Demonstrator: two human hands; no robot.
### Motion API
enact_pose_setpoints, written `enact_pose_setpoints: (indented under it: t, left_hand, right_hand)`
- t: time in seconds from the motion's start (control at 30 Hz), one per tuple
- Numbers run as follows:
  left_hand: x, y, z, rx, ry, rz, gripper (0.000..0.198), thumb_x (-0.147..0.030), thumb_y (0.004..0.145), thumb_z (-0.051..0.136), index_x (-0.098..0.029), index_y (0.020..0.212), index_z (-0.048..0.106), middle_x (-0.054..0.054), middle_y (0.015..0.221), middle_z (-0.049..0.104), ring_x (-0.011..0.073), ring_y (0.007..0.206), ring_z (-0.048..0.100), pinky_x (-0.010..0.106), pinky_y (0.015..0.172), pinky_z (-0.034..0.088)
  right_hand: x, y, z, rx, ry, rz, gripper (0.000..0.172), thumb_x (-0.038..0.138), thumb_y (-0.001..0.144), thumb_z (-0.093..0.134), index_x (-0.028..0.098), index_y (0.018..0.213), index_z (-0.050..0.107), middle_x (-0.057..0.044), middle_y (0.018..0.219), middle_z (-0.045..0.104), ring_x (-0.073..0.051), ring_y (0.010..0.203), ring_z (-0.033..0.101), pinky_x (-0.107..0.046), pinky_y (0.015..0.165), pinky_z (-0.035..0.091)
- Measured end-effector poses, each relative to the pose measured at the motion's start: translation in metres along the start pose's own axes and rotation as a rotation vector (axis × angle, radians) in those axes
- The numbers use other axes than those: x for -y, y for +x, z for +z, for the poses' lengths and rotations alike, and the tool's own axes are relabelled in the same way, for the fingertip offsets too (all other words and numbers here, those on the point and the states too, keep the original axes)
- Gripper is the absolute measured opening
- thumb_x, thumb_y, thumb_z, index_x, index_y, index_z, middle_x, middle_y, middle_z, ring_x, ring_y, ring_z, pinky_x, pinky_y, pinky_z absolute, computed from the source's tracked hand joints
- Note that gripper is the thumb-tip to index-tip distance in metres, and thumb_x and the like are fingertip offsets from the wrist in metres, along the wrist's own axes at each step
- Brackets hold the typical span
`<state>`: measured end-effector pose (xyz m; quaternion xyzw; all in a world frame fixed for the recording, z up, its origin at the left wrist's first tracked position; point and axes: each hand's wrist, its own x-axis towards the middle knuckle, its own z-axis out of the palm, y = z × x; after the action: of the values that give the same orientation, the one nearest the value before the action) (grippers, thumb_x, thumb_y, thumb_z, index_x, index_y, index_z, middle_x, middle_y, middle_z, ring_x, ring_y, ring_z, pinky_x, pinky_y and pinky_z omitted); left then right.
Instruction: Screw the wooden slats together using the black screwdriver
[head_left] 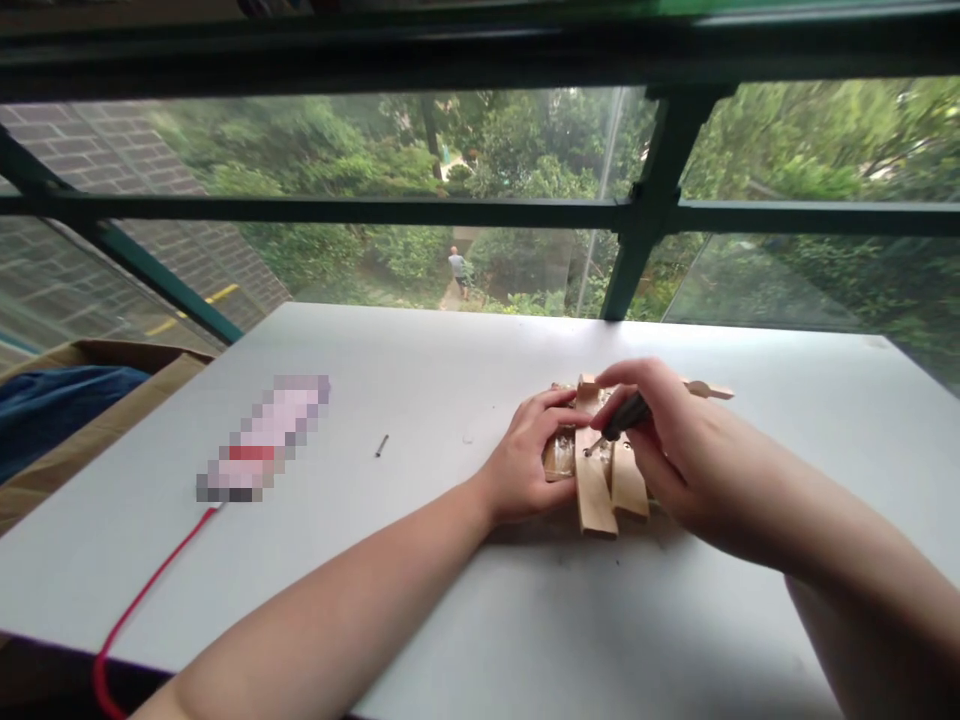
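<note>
A small wooden assembly (600, 485) of light slats lies on the white table (420, 360) right of centre. My left hand (525, 460) grips its left side, fingers curled over the wood. My right hand (660, 440) is closed round a dark-handled screwdriver (622, 418), whose tip points down onto a metal fitting on the wood. A thin wooden stick (709, 390) pokes out to the right behind my right hand.
A loose screw (382, 446) lies on the table left of my hands. Further left sits a blurred pink object (262, 440) with a red cord (142, 595) running off the near edge. A cardboard box (90, 400) with blue cloth stands at left. Windows rise behind the table.
</note>
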<state>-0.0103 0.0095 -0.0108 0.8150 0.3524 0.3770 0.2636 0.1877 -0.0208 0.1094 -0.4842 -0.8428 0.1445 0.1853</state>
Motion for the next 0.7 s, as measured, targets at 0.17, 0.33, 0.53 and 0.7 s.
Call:
enact_pose_setpoints:
  t: [0.17, 0.33, 0.53, 0.7]
  left_hand:
    - [0.001, 0.0, 0.001, -0.009, 0.016, 0.013, 0.061, -0.036, 0.07, 0.075, -0.023, 0.126, 0.054, 0.011, 0.146, 0.039, 0.0314, 0.14, 0.033, 0.047, 0.118, 0.028]
    - [0.001, 0.0, 0.0, -0.009, 0.019, 0.016, 0.061, -0.038, 0.07, 0.074, -0.023, 0.126, 0.053, 0.011, 0.146, 0.039, 0.0306, 0.139, 0.033, 0.046, 0.118, 0.028]
    - [0.002, 0.0, 0.001, -0.005, 0.014, 0.006, 0.062, -0.039, 0.07, 0.074, -0.025, 0.126, 0.052, 0.009, 0.146, 0.039, 0.0323, 0.139, 0.033, 0.049, 0.117, 0.029]
    - [0.001, 0.0, 0.001, -0.006, 0.025, 0.007, 0.061, -0.039, 0.071, 0.073, -0.023, 0.126, 0.052, 0.01, 0.146, 0.039, 0.0316, 0.138, 0.034, 0.047, 0.117, 0.029]
  right_hand:
    - [-0.002, 0.003, 0.002, -0.044, -0.113, 0.004, 0.032, 0.022, 0.092, 0.042, 0.024, 0.125, 0.043, -0.003, 0.085, 0.065, -0.016, 0.069, 0.055, -0.027, 0.061, 0.035]
    - [-0.002, 0.003, -0.002, -0.05, -0.146, -0.05, 0.006, 0.029, 0.089, 0.052, 0.023, 0.092, 0.051, 0.002, 0.071, 0.056, -0.013, 0.06, 0.045, -0.025, 0.054, 0.028]
    - [0.003, 0.003, -0.001, -0.079, -0.159, -0.015, 0.017, 0.036, 0.089, 0.051, 0.022, 0.08, 0.047, 0.001, 0.067, 0.054, -0.013, 0.058, 0.043, -0.026, 0.054, 0.027]
    - [0.008, 0.002, -0.004, -0.03, -0.079, -0.032, 0.01, 0.028, 0.092, 0.043, 0.022, 0.088, 0.049, -0.002, 0.078, 0.06, -0.016, 0.07, 0.053, -0.028, 0.065, 0.035]
